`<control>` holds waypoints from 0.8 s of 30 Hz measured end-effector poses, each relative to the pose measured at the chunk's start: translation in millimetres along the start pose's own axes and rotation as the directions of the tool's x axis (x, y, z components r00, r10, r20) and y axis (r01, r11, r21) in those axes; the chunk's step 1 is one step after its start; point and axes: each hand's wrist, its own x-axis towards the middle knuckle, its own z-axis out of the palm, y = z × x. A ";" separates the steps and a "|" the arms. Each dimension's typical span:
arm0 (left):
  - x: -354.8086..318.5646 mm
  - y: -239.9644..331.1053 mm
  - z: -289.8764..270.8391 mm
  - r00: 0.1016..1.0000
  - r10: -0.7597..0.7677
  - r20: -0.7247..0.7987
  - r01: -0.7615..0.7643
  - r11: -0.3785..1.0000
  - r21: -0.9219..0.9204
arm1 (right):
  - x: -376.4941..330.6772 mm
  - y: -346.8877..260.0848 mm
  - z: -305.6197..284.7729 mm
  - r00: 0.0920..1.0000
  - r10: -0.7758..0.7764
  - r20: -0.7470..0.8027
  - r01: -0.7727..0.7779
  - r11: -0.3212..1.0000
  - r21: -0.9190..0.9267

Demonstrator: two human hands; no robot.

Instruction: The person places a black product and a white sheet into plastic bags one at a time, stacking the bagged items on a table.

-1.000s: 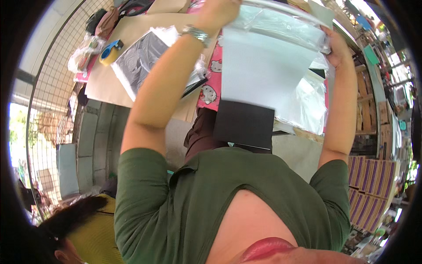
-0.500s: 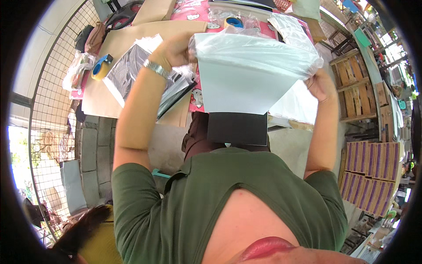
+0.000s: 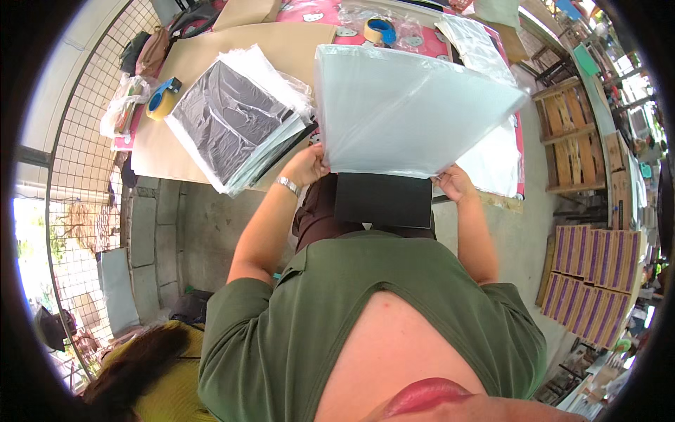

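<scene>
A pale grey-white flat board in a clear plastic sleeve stands tilted in front of me. My left hand pinches the sleeve at its near left corner. At the near right corner, my right hand grips the plastic edge between thumb and fingers. The sleeve reaches down to the board's near edge. Below it, a black flat panel lies over my lap. Left of the board is a stack of plastic-wrapped sheets, with a dark one on top.
Brown cardboard covers the table's left part. A tape dispenser stands there, and another tape dispenser sits behind the board. White wrapped sheets lie at right. A person is close at lower left. Boxes are stacked right.
Both hands have come down from the sleeve's far part to its near corners. The plastic, bunched over the far half before, now covers the whole board.
</scene>
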 end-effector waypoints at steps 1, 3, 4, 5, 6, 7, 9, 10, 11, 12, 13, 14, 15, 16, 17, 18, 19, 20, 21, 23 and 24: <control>-3.3 -13.9 -3.8 0.999 0.039 -0.030 -0.041 0.998 -0.045 | 0.3 8.1 1.8 0.999 -0.020 -0.042 0.021 0.999 0.030; -18.3 -28.0 -2.8 0.994 0.108 -0.007 -0.108 0.994 -0.036 | -4.2 13.0 -6.4 0.997 -0.072 0.019 0.073 0.997 -0.027; -27.3 -32.3 -3.7 0.989 0.145 0.003 -0.145 0.989 -0.031 | -6.3 14.7 -7.8 0.994 -0.097 0.055 0.100 0.994 -0.054; -36.2 -39.3 -11.1 0.986 0.161 0.046 -0.158 0.985 -0.067 | -12.9 16.6 5.5 0.996 -0.081 0.028 0.082 0.995 -0.058; -44.6 -49.0 -16.4 0.988 0.153 0.028 -0.151 0.986 -0.075 | -24.7 21.7 18.6 0.998 -0.063 0.003 0.063 0.996 -0.064; -54.2 -58.4 -17.8 0.990 0.140 0.015 -0.138 0.987 -0.082 | -39.6 27.5 27.9 0.998 -0.049 -0.029 0.047 0.997 -0.069; -73.7 -76.9 -19.6 0.994 0.108 -0.008 -0.108 0.990 -0.090 | -53.4 55.9 -5.2 1.000 0.009 0.015 -0.007 0.992 -0.129; -86.5 -85.8 -23.6 0.996 0.078 -0.053 -0.081 0.994 -0.067 | -66.5 66.7 -12.4 0.995 0.015 0.099 -0.001 0.991 -0.135; -99.0 -95.9 -26.6 0.994 0.046 -0.096 -0.051 0.998 -0.045 | -79.9 77.5 -17.6 0.983 0.018 0.181 0.007 0.990 -0.138; -111.5 -106.0 -30.0 0.990 0.018 -0.140 -0.022 0.999 -0.032 | -95.2 75.5 5.4 0.990 0.137 0.016 -0.124 0.933 -0.337; -117.1 -121.4 -42.7 0.991 0.003 -0.132 0.007 0.997 0.071 | -103.6 79.3 7.8 0.985 0.169 -0.028 -0.166 0.905 -0.392; -116.2 -140.9 -61.0 0.992 -0.015 -0.126 0.036 0.984 0.172 | -111.3 83.3 10.3 0.977 0.201 -0.070 -0.211 0.872 -0.443; -113.2 -156.6 -71.2 0.991 0.030 -0.128 -0.002 0.978 0.210 | -107.6 102.3 -25.1 0.983 0.183 0.017 -0.164 0.913 -0.374; -114.1 -160.2 -67.7 0.988 0.042 -0.146 -0.007 0.973 0.232 | -105.1 114.9 -48.1 0.981 0.162 0.104 -0.124 0.946 -0.299; -112.8 -159.2 -61.3 0.984 0.063 -0.167 -0.019 0.967 0.253 | -108.2 111.5 -36.5 0.985 0.158 0.064 -0.123 0.918 -0.377; -111.6 -156.9 -57.6 0.979 0.084 -0.187 -0.030 0.961 0.274 | -113.2 107.8 -23.6 0.989 0.148 0.025 -0.121 0.884 -0.452; -102.3 -167.8 -76.1 0.966 0.147 -0.215 -0.024 0.871 0.490 | -120.7 99.1 -1.8 0.990 0.140 -0.010 -0.124 0.839 -0.530; -101.0 -169.6 -71.8 0.927 0.283 -0.246 -0.032 0.714 0.700 | -121.5 97.3 2.6 0.990 0.139 -0.027 -0.130 0.814 -0.566; -98.9 -173.8 -65.1 0.876 0.418 -0.239 -0.007 0.509 0.861 | -122.5 97.6 4.9 0.991 0.128 -0.034 -0.122 0.793 -0.597; -100.3 -175.4 -57.0 0.817 0.548 -0.177 0.045 0.246 0.968 | -120.1 102.1 6.5 0.993 0.114 -0.038 -0.111 0.754 -0.647; -101.7 -174.5 -54.5 0.817 0.555 -0.156 0.036 0.221 0.975 | -116.4 104.7 5.7 0.995 0.099 -0.034 -0.096 0.734 -0.672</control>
